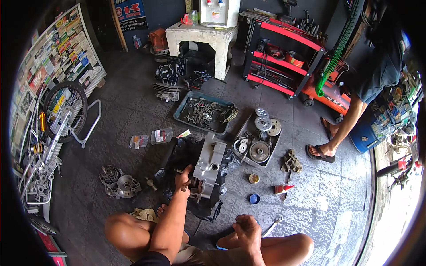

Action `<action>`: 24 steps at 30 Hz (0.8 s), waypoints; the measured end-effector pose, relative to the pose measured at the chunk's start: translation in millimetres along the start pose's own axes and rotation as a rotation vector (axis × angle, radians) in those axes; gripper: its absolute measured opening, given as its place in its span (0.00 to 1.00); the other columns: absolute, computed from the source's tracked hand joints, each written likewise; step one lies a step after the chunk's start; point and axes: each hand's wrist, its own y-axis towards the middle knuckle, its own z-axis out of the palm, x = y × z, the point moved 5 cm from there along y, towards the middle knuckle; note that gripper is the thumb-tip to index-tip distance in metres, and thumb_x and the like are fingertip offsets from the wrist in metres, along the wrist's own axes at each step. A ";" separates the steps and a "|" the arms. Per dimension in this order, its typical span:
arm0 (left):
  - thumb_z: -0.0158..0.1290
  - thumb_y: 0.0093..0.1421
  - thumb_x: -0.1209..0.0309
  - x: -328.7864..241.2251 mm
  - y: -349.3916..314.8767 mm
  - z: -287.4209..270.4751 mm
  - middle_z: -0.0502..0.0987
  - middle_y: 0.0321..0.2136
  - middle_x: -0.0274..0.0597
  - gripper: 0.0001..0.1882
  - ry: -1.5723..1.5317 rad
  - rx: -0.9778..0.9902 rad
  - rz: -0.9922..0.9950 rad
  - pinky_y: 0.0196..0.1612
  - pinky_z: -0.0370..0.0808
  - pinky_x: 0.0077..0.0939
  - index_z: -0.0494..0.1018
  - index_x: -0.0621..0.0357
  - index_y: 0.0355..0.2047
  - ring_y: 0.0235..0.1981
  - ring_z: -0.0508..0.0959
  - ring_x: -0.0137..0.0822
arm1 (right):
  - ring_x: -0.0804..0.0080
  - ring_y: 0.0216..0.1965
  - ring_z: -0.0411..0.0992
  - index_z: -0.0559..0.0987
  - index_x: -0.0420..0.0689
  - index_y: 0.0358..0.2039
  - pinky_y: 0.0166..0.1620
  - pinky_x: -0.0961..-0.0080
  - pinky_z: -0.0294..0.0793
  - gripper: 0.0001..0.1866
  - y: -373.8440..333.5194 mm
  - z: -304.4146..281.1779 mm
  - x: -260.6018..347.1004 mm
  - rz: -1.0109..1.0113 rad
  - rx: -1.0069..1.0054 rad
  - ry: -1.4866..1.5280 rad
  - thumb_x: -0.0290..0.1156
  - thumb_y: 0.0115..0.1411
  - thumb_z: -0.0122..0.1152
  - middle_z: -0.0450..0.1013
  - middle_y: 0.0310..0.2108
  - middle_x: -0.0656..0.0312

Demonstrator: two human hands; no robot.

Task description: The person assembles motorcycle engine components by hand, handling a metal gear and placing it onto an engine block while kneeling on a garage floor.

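A silver engine crankcase (211, 160) sits on black plastic sheeting (167, 170) on the floor in front of me. At its left side, my left hand (183, 179) is closed around a dark rod-like metal part (186, 185), whose ends poke out of the fist. My right hand (247, 232) hovers over my right leg, its fingers curled together; whatever they may hold is hidden. Beside it on the floor lies a wrench (272, 226). A blue lid (254, 198), a small round tin (254, 178) and a red tube (280, 189) stand right of the crankcase.
Beyond the crankcase are a bin of small parts (178, 110) and a tray (274, 153) of gears and discs. Another engine case (120, 182) lies left, a dirty rag (291, 162) right. A person's sandaled foot (323, 151) stands near a red tool cart (284, 31).
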 end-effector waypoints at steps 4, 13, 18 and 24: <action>0.66 0.52 0.56 2.1 -2.3 1.9 0.80 0.34 0.44 0.25 0.010 0.021 -0.032 0.37 0.76 0.36 0.78 0.67 0.39 0.32 0.80 0.39 | 0.62 0.44 0.76 0.76 0.41 0.47 0.52 0.70 0.70 0.19 -2.7 -4.0 13.4 0.039 -0.032 -0.009 0.32 0.56 0.67 0.78 0.40 0.54; 0.66 0.52 0.54 -0.4 1.1 -2.8 0.81 0.33 0.42 0.25 0.010 0.019 0.005 0.36 0.77 0.35 0.79 0.65 0.36 0.32 0.80 0.37 | 0.59 0.38 0.78 0.78 0.36 0.44 0.46 0.72 0.74 0.18 -2.5 -14.9 24.9 -0.028 -0.094 0.030 0.34 0.57 0.68 0.79 0.35 0.49; 0.65 0.53 0.54 5.3 6.5 -1.4 0.81 0.34 0.40 0.24 0.015 0.027 -0.016 0.37 0.76 0.34 0.79 0.64 0.37 0.31 0.80 0.37 | 0.53 0.41 0.78 0.78 0.39 0.44 0.50 0.68 0.73 0.19 -1.8 -15.8 11.5 -0.053 -0.099 -0.062 0.37 0.57 0.68 0.79 0.36 0.46; 0.65 0.54 0.55 0.5 -8.1 11.6 0.81 0.34 0.42 0.24 0.012 0.082 -0.050 0.37 0.77 0.33 0.78 0.66 0.38 0.32 0.81 0.37 | 0.44 0.44 0.76 0.79 0.43 0.46 0.54 0.62 0.69 0.21 0.5 -15.9 11.8 -0.008 -0.113 -0.226 0.45 0.58 0.65 0.78 0.35 0.42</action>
